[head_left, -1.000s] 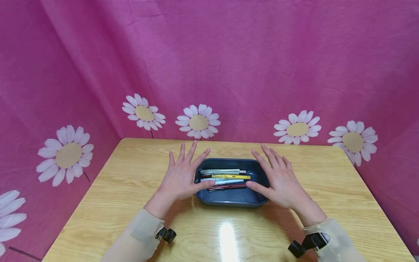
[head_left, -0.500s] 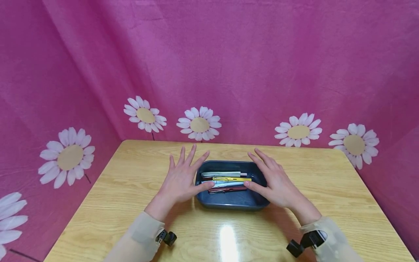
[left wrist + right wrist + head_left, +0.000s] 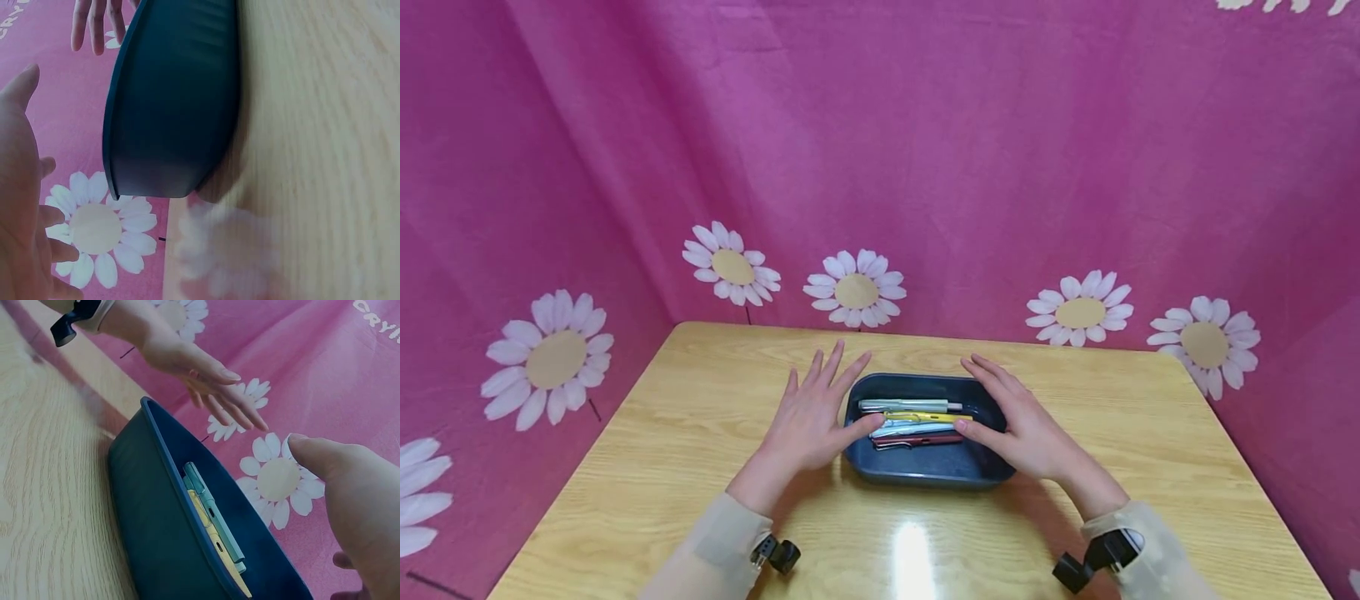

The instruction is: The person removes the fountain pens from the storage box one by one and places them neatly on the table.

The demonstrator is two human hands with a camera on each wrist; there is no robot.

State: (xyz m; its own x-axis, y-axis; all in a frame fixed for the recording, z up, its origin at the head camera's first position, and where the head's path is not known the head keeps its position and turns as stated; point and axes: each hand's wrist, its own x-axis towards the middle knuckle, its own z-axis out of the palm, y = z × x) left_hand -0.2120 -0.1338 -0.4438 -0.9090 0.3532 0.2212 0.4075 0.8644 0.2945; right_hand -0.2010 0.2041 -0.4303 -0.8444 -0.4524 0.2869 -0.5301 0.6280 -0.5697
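A dark blue-grey rectangular tray [image 3: 928, 477] stands on the table with several pens lying side by side in it. Among them are a silvery pen [image 3: 910, 406], a yellow pen [image 3: 928, 417], a light blue pen [image 3: 913, 428] and a dark red pen [image 3: 917, 439]. My left hand [image 3: 808, 425] hovers at the tray's left end, fingers spread, thumb over the pens' ends. Over the right end is my right hand [image 3: 1026, 429], its fingers extended and thumb over the tray. Both wrist views show the hands raised above the tray [image 3: 172, 100], holding nothing.
The wooden table [image 3: 647, 467] ends at the back against a pink cloth [image 3: 925, 167] printed with white daisies. Cloth also hangs along the left and right sides. A small black camera [image 3: 777, 553] sits on the left wrist, another [image 3: 1093, 560] on the right.
The right hand has shifted slightly inward and its fingers have drawn closer together. The left hand has barely moved. The head view has tilted a little, and the pens lie as before.
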